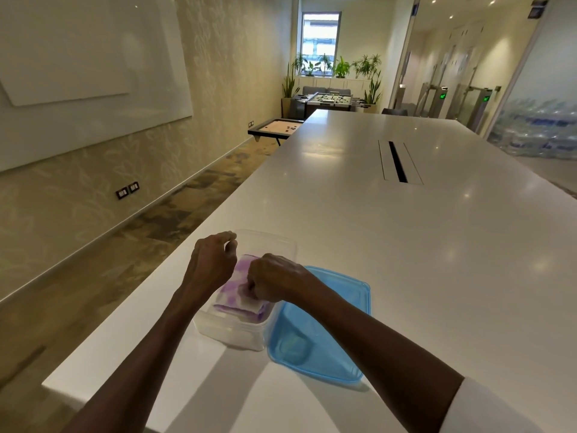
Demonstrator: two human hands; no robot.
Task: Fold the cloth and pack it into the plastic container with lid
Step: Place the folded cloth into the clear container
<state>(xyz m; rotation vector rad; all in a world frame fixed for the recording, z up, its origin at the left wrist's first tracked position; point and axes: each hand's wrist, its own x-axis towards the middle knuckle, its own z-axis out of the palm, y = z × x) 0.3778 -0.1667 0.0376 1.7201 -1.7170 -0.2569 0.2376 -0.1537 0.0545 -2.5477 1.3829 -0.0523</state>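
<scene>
**Cloth pressed into container**

The folded purple-and-white cloth (242, 292) is held inside the clear container (232, 334) near the table's (390, 245) left edge, pinched by the right hand (271, 281). The left hand (212, 260) is curled loosely above, gripping nothing. The blue lid (315, 323) lies touching the container's right side.

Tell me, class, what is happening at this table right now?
A person is packing a folded purple and white cloth into a clear plastic container near the white table's edge. The right hand presses it down with a closed grip; the left hand hovers over the container. The blue lid lies alongside, not yet fitted.
</scene>
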